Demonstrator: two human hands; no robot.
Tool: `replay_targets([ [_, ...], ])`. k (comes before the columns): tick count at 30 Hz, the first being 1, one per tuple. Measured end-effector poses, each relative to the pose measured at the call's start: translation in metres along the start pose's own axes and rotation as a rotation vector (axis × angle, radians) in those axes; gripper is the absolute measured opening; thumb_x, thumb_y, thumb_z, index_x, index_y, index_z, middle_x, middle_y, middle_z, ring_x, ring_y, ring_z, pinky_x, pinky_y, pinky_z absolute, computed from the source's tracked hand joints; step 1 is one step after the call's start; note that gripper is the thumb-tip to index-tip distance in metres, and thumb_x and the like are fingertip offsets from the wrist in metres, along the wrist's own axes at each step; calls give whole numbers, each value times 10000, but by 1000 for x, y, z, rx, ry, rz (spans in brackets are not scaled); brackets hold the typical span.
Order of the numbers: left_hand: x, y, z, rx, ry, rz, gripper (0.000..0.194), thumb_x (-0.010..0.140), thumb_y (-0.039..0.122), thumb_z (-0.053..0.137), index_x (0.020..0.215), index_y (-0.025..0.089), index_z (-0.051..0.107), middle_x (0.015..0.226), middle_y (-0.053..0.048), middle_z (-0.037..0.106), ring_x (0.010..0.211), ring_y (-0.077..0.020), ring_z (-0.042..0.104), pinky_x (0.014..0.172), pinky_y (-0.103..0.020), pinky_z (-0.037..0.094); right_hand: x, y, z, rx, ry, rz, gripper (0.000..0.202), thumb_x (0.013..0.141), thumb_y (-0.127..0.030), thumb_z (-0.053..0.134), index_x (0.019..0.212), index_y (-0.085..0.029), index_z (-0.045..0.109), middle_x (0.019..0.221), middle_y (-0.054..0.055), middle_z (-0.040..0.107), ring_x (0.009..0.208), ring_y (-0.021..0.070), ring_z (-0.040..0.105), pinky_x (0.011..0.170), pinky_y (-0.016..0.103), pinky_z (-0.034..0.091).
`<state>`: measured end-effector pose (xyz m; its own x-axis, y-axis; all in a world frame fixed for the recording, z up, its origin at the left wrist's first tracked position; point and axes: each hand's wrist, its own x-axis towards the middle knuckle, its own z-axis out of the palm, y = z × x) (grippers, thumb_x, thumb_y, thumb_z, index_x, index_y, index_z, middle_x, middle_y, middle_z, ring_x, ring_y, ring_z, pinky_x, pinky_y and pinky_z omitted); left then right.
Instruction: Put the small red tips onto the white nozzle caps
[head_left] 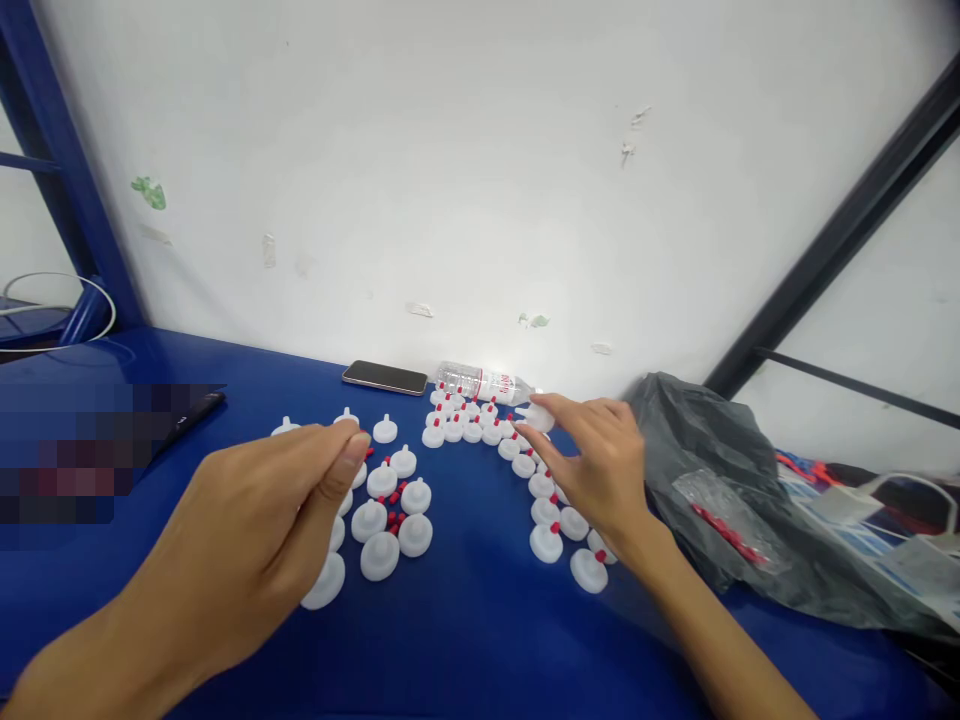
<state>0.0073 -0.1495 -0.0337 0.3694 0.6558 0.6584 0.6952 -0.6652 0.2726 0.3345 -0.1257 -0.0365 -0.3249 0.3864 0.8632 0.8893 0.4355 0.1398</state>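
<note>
My left hand (277, 520) is closed above the left group of white round caps, thumb pressed on the fingers with a bit of red at the tip. Around it stand several white caps with bare nozzles (380, 555) and loose small red tips (394, 520). My right hand (592, 455) is at the back of the right group, thumb and index finger spread around a white cap (537, 416). Several white caps with red tips (546, 542) curve from the bottle toward the front right. My right palm covers part of that row.
A phone (385, 377) and a clear plastic bottle (480, 382) lie along the wall on the blue table (465, 640). At right sits a dark grey plastic bag (682, 430) with a clear packet of red pieces (724, 525) on it. A black object (187, 420) lies at left.
</note>
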Motion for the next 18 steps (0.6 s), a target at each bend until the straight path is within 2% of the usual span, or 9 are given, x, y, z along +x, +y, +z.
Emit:
replay_targets([
  [2,3,-13,6,46,-114,31,419,1215,381,384,837,296,543,745,13,658,654,-214,615,629,-386,444,-2,4,3,48,-34,16,184,1181,-370,735,1277,-249,835,1122,88,931,925,291,861,940,468,542],
  [3,3,-20,14,90,-102,65,405,1206,362,382,900,294,640,848,-13,730,746,-233,672,663,-388,475,-2,2,5,88,-48,-1,173,1175,-350,743,1278,-244,833,1128,86,930,934,285,863,944,459,542],
  [5,1,-31,33,168,-163,135,407,1174,243,374,1065,292,763,1016,-50,805,924,-249,756,665,-359,498,-3,-9,9,159,-67,-44,160,1152,-306,775,1281,-226,825,1146,87,927,950,275,864,953,445,538],
  [7,-2,-36,46,224,-199,165,387,1152,202,430,1237,292,796,1160,-75,835,1044,-259,792,649,-337,513,-4,-20,11,199,-78,-72,166,1131,-272,800,1282,-204,815,1150,89,923,957,271,860,966,444,531],
  [10,-6,-32,44,254,-191,153,456,1175,171,388,1406,302,759,1340,-92,829,1176,-273,814,712,-339,576,-5,-28,10,225,-103,-95,203,1138,-263,793,1333,-206,787,1155,78,918,960,265,851,997,450,523],
  [12,-5,-23,35,205,-138,149,445,1223,240,348,1422,304,740,1350,-86,836,1185,-279,828,794,-363,623,-6,-31,8,248,-124,-100,289,1161,-299,773,1437,-222,738,1124,63,914,934,254,836,1016,452,522],
  [14,-3,-12,29,111,-76,169,386,1253,386,390,1433,310,722,1307,-65,862,1131,-272,851,828,-371,648,-6,-35,5,280,-151,-121,376,1183,-361,749,1529,-237,671,1090,49,908,893,241,814,1023,453,530],
  [16,-2,-1,28,44,-46,204,361,1250,451,440,1415,314,730,1227,-35,889,1017,-246,872,760,-342,647,-5,-42,3,332,-155,-170,394,1200,-407,722,1547,-240,636,1086,38,904,872,221,802,1038,447,537],
  [18,-1,7,31,27,-33,250,365,1250,369,431,1292,299,787,1118,-19,903,876,-213,867,654,-310,614,-5,-49,1,383,-135,-220,362,1215,-421,694,1517,-230,638,1074,31,899,868,205,804,1044,432,542],
])
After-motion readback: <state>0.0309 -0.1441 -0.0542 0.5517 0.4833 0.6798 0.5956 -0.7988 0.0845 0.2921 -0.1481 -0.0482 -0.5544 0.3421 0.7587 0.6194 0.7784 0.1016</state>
